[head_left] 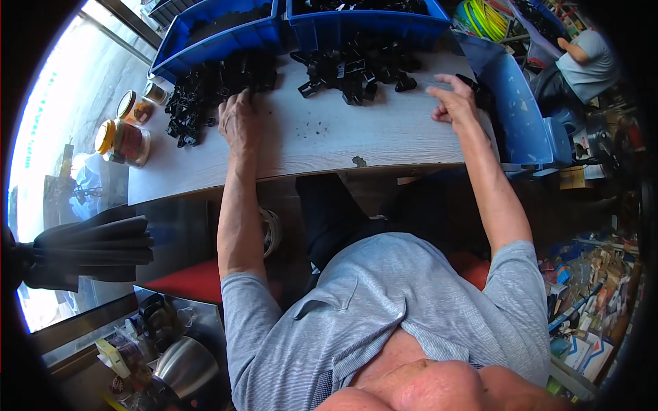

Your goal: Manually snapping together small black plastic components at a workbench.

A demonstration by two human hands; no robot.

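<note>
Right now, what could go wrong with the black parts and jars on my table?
Your left hand is at the near edge of the left pile of black parts, close to the middle pile, so parts might get mixed. The yellow-lidded jar stands near the left edge of the table; a bump could perhaps tip it off.

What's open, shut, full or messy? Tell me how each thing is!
Left hand: fingers bent, grip unclear
Right hand: fingers spread
Black pieces: loosely heaped
Back-left blue bin: open, dark contents
Back-right blue bin: open, black pieces inside
Yellow-lidded jar: closed
White table: speckled
</note>
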